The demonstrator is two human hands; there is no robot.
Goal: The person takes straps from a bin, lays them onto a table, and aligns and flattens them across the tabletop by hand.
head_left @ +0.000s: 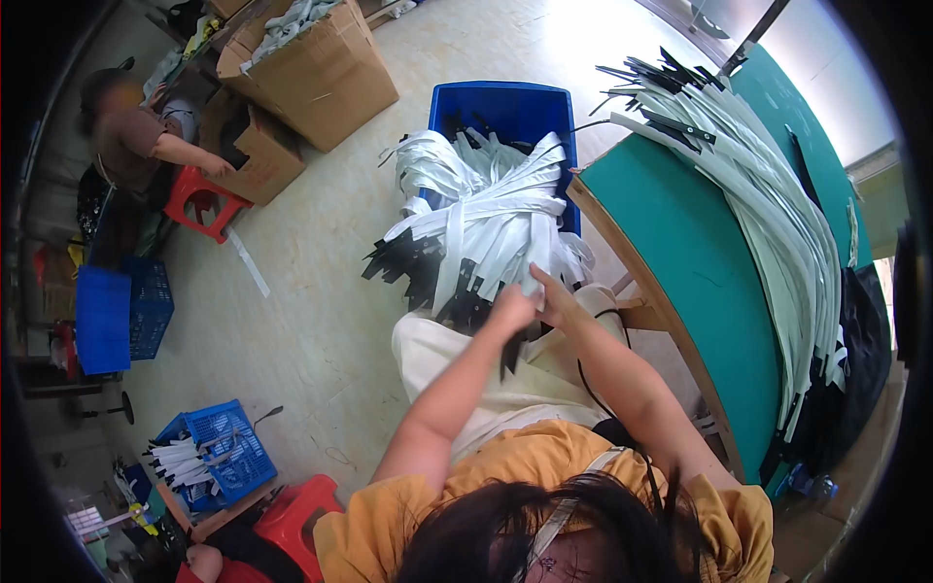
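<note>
Both hands are together over my lap, at the near end of a big heap of white strips with black ends. The fingers of my left hand are closed around a white strip, and a dark end hangs below them. Right beside it, my right hand is closed on the same strip, thumb pointing up. The heap spills over the near side of a blue bin. Several black ends fan out to the left of the heap.
A green-topped table on the right bears a long bundle of white strips. Cardboard boxes, a red stool and a seated person are at upper left. Blue crates and a red chair stand lower left.
</note>
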